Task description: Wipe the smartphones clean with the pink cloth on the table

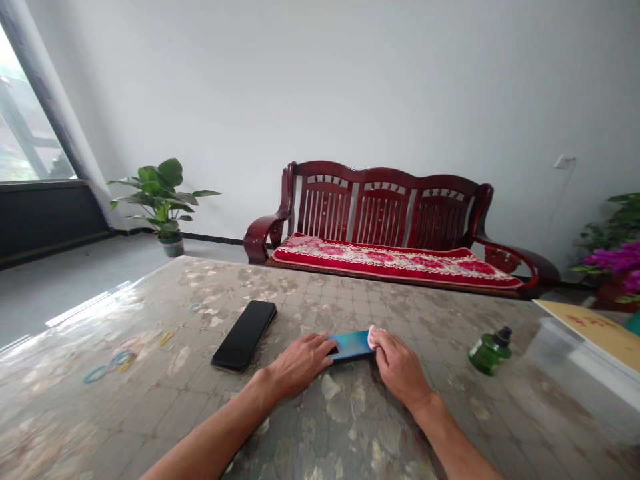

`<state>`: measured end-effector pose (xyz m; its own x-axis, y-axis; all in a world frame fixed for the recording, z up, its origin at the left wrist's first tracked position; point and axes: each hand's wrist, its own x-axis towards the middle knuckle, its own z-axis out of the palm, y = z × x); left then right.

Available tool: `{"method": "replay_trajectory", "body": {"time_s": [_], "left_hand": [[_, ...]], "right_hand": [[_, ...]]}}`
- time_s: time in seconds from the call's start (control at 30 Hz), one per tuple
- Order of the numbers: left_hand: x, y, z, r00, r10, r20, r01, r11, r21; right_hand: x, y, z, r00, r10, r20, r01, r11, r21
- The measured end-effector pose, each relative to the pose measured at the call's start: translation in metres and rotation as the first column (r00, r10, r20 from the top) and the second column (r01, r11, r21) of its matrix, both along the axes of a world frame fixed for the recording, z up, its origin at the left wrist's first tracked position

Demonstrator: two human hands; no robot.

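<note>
A blue phone (pixel 353 345) lies back-up on the patterned table (pixel 310 427) in front of me. My left hand (pixel 300 363) rests on the table with its fingers pressed on the phone's left end, holding it down. My right hand (pixel 397 363) is closed in a pinch on a small pale pad (pixel 373 335), which touches the phone's right end. A black phone (pixel 245 335) lies screen-up to the left, apart from both hands.
A small green bottle (pixel 489 351) with a dark cap stands to the right. Coloured rubber bands (pixel 117 360) lie at the left. A clear box with a yellow board (pixel 595 333) sits at the right edge. A red wooden bench (pixel 390 233) and potted plants (pixel 163 200) stand behind.
</note>
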<state>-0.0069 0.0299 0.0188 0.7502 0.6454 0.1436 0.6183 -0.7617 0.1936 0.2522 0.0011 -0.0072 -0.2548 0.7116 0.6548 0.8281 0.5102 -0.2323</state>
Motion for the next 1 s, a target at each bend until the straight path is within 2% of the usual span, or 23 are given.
{"method": "replay_trajectory", "body": {"time_s": [0.13,0.27,0.5,0.6,0.7,0.87,1.0], "left_hand": [[0.004,0.005,0.001,0.996,0.060,0.069,-0.057,0.998,-0.037],[0.007,0.009,-0.008,0.992,0.093,0.087,-0.092,0.996,-0.018],[0.011,0.010,-0.018,0.990,0.050,0.134,-0.047,0.999,-0.021],[0.012,0.009,-0.018,0.989,0.036,0.146,-0.034,0.999,-0.016],[0.012,0.010,-0.017,0.987,0.076,0.139,-0.075,0.997,-0.011],[0.014,0.015,-0.017,0.980,0.171,0.099,-0.166,0.985,-0.055],[0.015,0.017,-0.018,0.979,0.184,0.089,-0.179,0.982,-0.063]], "right_hand": [[-0.001,-0.004,0.007,0.996,0.083,-0.011,-0.081,0.992,0.097],[-0.003,-0.005,0.010,0.996,0.092,-0.017,-0.089,0.984,0.152],[-0.043,-0.011,0.022,0.973,0.231,0.017,-0.231,0.964,0.132],[-0.046,-0.010,0.024,0.966,0.253,0.052,-0.258,0.958,0.125],[-0.028,-0.005,0.022,0.977,0.207,0.051,-0.213,0.968,0.137],[0.005,0.004,0.014,0.997,0.062,-0.034,-0.056,0.985,0.165],[-0.006,0.003,0.014,0.997,0.060,-0.045,-0.052,0.983,0.174]]}}
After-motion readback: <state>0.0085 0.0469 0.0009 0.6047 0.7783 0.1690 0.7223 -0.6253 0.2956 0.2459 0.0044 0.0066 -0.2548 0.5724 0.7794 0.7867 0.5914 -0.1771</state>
